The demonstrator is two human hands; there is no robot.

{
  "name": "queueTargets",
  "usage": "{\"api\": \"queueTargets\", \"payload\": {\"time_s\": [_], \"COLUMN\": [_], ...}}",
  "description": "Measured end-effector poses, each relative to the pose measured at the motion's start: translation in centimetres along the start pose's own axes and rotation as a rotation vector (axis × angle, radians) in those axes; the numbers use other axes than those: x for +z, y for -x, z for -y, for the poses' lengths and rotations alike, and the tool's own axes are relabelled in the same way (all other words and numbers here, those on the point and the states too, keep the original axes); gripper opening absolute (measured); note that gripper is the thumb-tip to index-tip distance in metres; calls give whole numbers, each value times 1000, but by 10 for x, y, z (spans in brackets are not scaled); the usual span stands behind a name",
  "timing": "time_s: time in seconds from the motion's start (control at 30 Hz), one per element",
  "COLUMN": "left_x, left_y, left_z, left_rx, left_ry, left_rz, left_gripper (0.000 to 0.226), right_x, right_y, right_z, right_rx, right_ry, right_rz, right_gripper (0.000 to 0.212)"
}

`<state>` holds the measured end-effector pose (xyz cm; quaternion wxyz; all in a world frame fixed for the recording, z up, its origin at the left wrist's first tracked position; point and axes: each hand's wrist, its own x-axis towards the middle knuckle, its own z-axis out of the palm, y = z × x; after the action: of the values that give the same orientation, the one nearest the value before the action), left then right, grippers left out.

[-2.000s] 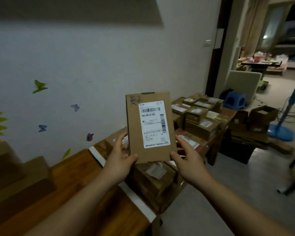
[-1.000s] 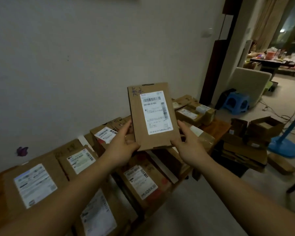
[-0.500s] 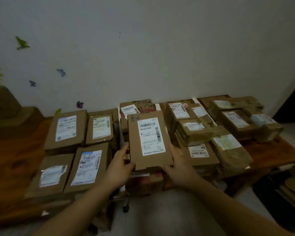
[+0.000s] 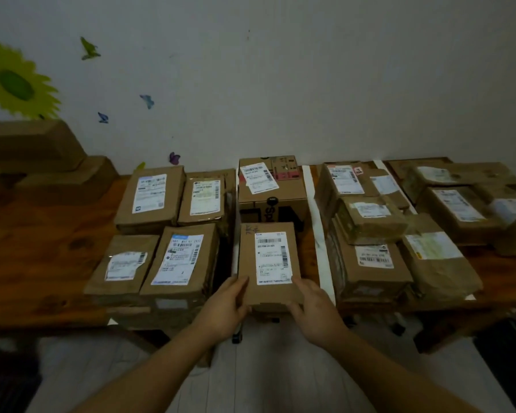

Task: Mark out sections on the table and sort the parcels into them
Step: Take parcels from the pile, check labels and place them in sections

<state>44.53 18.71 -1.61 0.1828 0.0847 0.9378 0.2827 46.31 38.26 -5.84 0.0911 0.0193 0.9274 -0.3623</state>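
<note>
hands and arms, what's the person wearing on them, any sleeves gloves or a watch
The left hand and right hand are bare: no gloves, and no ring, watch or bracelet that this dim view shows. The left forearm and right forearm are uncovered down to the picture's bottom edge, so no sleeve is in view.

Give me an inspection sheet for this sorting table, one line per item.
Surface: wooden table, split into sections by white tape strips.
Job's things: flat parcel at the near end of the middle section, in front of a big box; four parcels lie left of it; stacked parcels right.
Clutter: plain boxes at the far left.
Grippers: left hand and right hand each grip the flat parcel's near end.
Cables: nothing seen.
Surroundings: white wall with a sunflower sticker; pale floor.
</note>
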Motion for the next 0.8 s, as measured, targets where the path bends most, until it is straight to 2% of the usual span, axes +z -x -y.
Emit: {"api": "queueTargets", "payload": {"time_s": [0.13,0.3,0.43,0.6,0.8], "left_x": [-4,-12,-50,-131,-227], "left_y": [-17,-20,-9,20,46], "left_z": [-3,-6,-14,11,106], "left_rx": [-26,-63,-9,11,-160], "left_ry": [-62,-96,-74,-118,-102], "left_rz": [-11,47,-57,-246,-338], "left_gripper": [67,76,73,68,68], "right_x": [-1,-10,-33,-56,-25], "right_y": [-14,-17,-30,-49,-69], "right_z": [3,8,30,103,210], "right_rx": [10,2,-43,-145,-278], "right_ry": [39,75,92,138,185], "right_rz": [-44,3,-21,-42,-5], "right_gripper": [55,57,56,56,58]}}
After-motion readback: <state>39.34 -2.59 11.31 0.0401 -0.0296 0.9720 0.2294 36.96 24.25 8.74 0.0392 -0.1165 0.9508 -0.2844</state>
